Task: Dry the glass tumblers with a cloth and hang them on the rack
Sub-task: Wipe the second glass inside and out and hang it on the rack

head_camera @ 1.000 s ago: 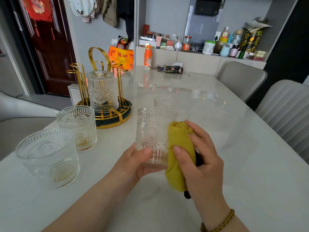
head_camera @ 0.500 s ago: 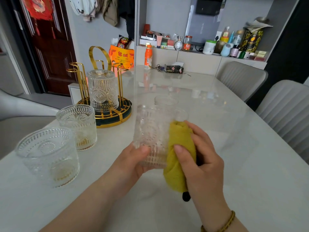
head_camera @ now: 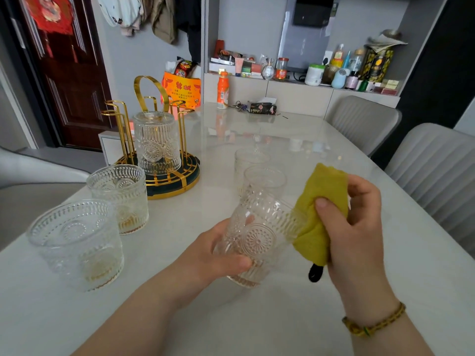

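My left hand (head_camera: pixel 218 253) grips a patterned glass tumbler (head_camera: pixel 257 237), tilted with its mouth toward the right. My right hand (head_camera: pixel 359 227) holds a yellow cloth (head_camera: pixel 321 217) against the tumbler's rim. The gold rack (head_camera: pixel 159 160) at the left back carries one tumbler (head_camera: pixel 156 142) upside down. Two upright tumblers stand at the left, one nearer (head_camera: pixel 77 242) and one behind it (head_camera: pixel 120 199). Two more tumblers (head_camera: pixel 262 181) stand just beyond the held one.
The white table (head_camera: pixel 282 317) stretches ahead, with an orange bottle (head_camera: pixel 222 89), keys and a dark pouch (head_camera: pixel 261 108) at its far end. Two grey chairs (head_camera: pixel 434 170) stand along the right side. A cluttered shelf runs along the back wall.
The held tumbler has been tipped from upright so its mouth faces right. My right hand has shifted right and up, bringing the cloth from the glass's side to its rim.
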